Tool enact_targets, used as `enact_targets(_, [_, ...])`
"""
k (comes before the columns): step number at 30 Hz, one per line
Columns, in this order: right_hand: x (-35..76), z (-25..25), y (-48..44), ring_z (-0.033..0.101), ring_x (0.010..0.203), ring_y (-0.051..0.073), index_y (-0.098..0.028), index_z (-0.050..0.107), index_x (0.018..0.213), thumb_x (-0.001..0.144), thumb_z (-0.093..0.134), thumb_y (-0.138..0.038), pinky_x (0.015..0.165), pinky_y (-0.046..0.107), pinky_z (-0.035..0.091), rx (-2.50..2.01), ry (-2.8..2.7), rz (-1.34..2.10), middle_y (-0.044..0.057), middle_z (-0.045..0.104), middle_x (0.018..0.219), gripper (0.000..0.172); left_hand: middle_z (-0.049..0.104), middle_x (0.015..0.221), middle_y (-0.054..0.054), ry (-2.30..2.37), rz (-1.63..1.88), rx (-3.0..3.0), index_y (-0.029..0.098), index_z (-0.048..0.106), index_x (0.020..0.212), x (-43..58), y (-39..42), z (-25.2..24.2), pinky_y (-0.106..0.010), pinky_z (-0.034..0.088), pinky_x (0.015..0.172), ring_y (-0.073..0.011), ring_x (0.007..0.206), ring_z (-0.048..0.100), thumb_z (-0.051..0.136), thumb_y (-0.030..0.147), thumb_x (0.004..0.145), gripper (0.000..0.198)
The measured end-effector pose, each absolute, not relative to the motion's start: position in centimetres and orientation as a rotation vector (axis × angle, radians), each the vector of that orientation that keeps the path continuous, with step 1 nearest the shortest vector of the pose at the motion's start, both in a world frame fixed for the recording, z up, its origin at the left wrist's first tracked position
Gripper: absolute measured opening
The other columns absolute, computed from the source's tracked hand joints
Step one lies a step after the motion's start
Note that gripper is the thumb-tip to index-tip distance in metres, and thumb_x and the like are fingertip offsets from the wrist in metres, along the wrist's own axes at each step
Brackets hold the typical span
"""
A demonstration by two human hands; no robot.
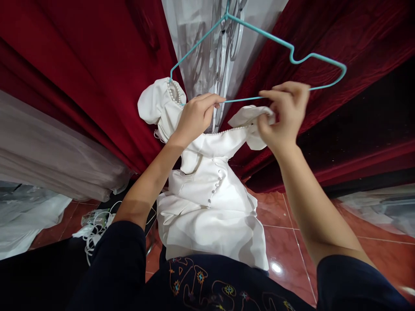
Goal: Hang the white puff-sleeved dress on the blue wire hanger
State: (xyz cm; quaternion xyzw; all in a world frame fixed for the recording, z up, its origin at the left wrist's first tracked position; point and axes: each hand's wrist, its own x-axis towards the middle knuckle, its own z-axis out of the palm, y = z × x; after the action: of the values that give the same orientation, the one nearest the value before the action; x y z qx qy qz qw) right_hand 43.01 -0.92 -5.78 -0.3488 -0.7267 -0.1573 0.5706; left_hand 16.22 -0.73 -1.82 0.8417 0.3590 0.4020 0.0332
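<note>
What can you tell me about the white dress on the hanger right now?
The white dress looks like smooth satin, with puffed sleeves, pearl trim along the neckline and one sleeve opening, and a row of small covered buttons down the middle. It hangs crumpled and folded toward the red tile floor. One sleeve sits over the end of the teal wire hanger; the right hand pinches the other sleeve near the hanger bar. The left hand grips the neckline.

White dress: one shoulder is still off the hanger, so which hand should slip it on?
Right hand, probably: it pinches the loose sleeve beside the hanger. Left hand grips the bar.
</note>
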Motion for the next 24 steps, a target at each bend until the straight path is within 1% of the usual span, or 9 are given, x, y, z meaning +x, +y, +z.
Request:
enact_targets(2, [46.6,-5.9,0.2,0.055,0.102,0.023,-0.022,0.061,0.123,0.074,0.065,-0.022,0.053,0.025,0.036,-0.775,-1.529,-0.562,0.012,0.047,0.117,0.050,0.076,0.103,-0.001,1.142,1.224,2.541,0.023,0.076,0.108,15.8,-0.9,-1.1,-0.032,0.056,0.090,-0.0188,0.099,0.074,0.044,0.001,0.098,0.040])
enact_targets(4, [49.6,-5.3,1.0,0.052,0.096,0.020,-0.020,0.055,0.112,0.066,0.071,-0.024,0.050,0.022,0.026,-0.811,-1.385,-0.646,0.009,0.043,0.109,0.050,0.078,0.102,-0.001,1.178,1.210,2.514,0.021,0.078,0.105,15.4,-1.3,-0.4,-0.031,0.056,0.088,-0.0188,0.096,0.074,0.046,0.000,0.096,0.039])
enact_targets(7, [50.7,-2.1,0.8,0.045,0.074,0.009,-0.022,0.044,0.102,0.066,0.065,-0.010,0.055,0.023,0.030,-0.985,-1.376,-0.460,0.003,0.047,0.100,0.042,0.079,0.102,-0.001,1.201,1.184,2.493,0.021,0.081,0.104,15.0,-2.2,0.3,-0.030,0.056,0.089,-0.0179,0.096,0.075,0.048,-0.002,0.094,0.041])
enact_targets(10, [48.0,2.3,-0.4,0.046,0.069,0.008,-0.022,0.045,0.088,0.064,0.058,0.000,0.059,0.025,0.034,-0.967,-1.491,-0.307,0.000,0.049,0.085,0.035,0.079,0.099,-0.002,1.185,1.137,2.455,0.020,0.081,0.103,15.0,-3.0,0.8,-0.029,0.057,0.089,-0.0165,0.094,0.074,0.047,-0.002,0.094,0.042])
enact_targets(14, [43.4,6.5,-1.0,0.036,0.064,0.006,-0.019,0.052,0.070,0.063,0.054,0.004,0.062,0.029,0.027,-0.941,-1.484,-0.326,0.000,0.051,0.073,0.024,0.079,0.099,-0.003,1.200,1.064,2.415,0.019,0.081,0.106,15.3,-3.6,1.3,-0.028,0.056,0.089,-0.0166,0.094,0.074,0.046,-0.002,0.095,0.042])
enact_targets(16, [41.8,7.5,-0.8,0.040,0.065,0.004,-0.013,0.062,0.072,0.067,0.056,0.001,0.063,0.028,0.028,-0.962,-1.544,-0.243,0.000,0.055,0.072,0.016,0.080,0.100,-0.003,1.275,1.025,2.399,0.019,0.081,0.109,15.4,-3.7,1.5,-0.029,0.056,0.087,-0.0173,0.094,0.074,0.047,-0.001,0.095,0.042])
enact_targets(18, [40.8,8.0,-0.5,0.046,0.065,0.003,-0.008,0.069,0.078,0.072,0.058,-0.002,0.064,0.026,0.032,-1.055,-1.610,-0.099,0.001,0.057,0.072,0.014,0.080,0.101,-0.002,1.346,0.988,2.400,0.021,0.081,0.110,15.3,-3.8,1.6,-0.030,0.056,0.087,-0.0181,0.094,0.074,0.049,0.000,0.095,0.041])
enact_targets(22, [40.1,8.2,-0.6,0.053,0.064,0.003,-0.007,0.070,0.078,0.076,0.067,-0.001,0.065,0.025,0.036,-1.175,-1.616,0.326,0.000,0.060,0.071,0.007,0.080,0.102,-0.001,1.422,0.979,2.429,0.022,0.081,0.109,14.8,-4.0,1.7,-0.032,0.056,0.090,-0.0188,0.095,0.073,0.049,0.001,0.095,0.040])
enact_targets(24, [40.2,7.9,-0.9,0.053,0.065,0.003,-0.008,0.071,0.079,0.079,0.068,-0.001,0.066,0.025,0.036,-1.139,-1.618,0.403,0.001,0.063,0.073,0.007,0.079,0.103,-0.001,1.404,0.992,2.432,0.022,0.081,0.109,14.5,-4.2,1.6,-0.031,0.055,0.090,-0.0182,0.096,0.073,0.048,0.001,0.095,0.041])
